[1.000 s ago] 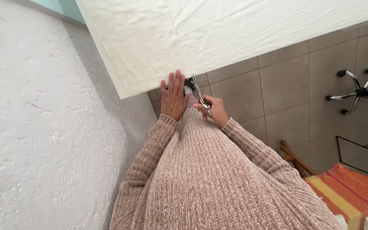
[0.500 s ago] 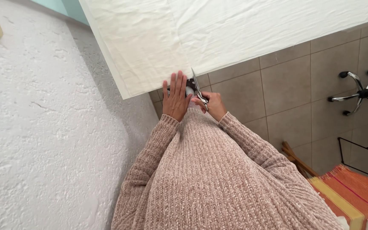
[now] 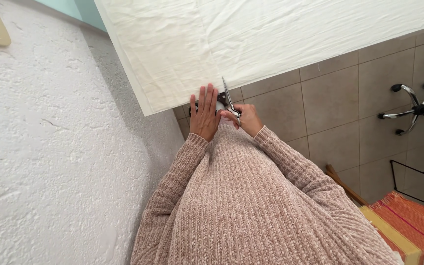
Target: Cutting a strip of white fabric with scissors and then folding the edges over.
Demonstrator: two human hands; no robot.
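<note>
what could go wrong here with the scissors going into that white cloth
Two likely risks:
1. The left hand lies flat at the cloth edge right beside the scissors held by the right hand, so a fingertip could get nicked.
2. The white cloth looks wrinkled and is pinned only at that one spot, so it may shift or bunch and the cut could wander.

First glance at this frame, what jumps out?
The big white fabric sheet fills the top of the view, its near edge at the hands. There the right hand holds scissors with the blades at the edge, and the left hand lies flat beside them. A rough white wall takes up the left side, with beige floor tiles on the right.
</note>
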